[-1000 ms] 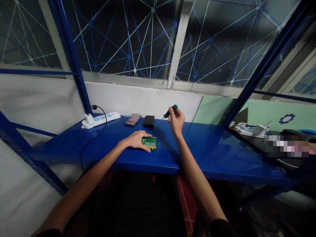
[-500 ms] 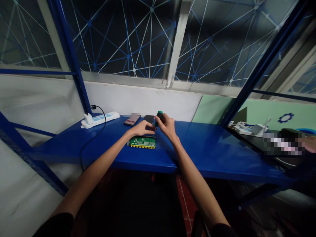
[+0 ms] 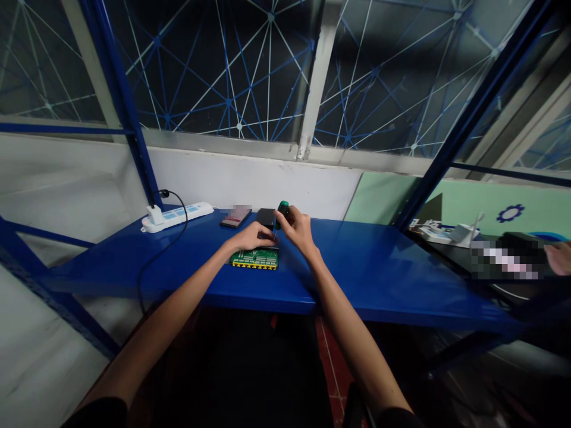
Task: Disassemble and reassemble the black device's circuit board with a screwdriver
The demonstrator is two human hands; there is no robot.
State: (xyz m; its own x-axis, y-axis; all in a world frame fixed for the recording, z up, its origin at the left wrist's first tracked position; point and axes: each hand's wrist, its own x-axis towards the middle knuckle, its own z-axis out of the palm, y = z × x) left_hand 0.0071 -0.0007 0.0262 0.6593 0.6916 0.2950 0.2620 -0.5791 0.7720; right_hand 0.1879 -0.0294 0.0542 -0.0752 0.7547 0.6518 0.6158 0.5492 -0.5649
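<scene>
My right hand (image 3: 298,229) is closed round the green-and-black handle of a screwdriver (image 3: 282,213). Its thin shaft points down toward the far right corner of a green circuit board (image 3: 256,258). Along the board's near edge runs a row of yellow ports. My left hand (image 3: 250,236) reaches over the far side of the board, its fingertips drawn together beside the screwdriver's tip. Whatever those fingertips pinch is too small or hidden to make out. Behind the hands lies a dark flat object (image 3: 266,216), partly covered.
On the blue table (image 3: 357,267), a phone (image 3: 235,217) lies behind my left hand. A white power strip (image 3: 178,217) with a black cable (image 3: 163,260) is at the left. White devices (image 3: 450,233) and another person's hand (image 3: 557,257) are at the right.
The screwdriver and my right hand have dropped slightly, bringing the shaft closer to the board's far corner. My left fingertips have drawn together near the tip. The view has shifted slightly.
</scene>
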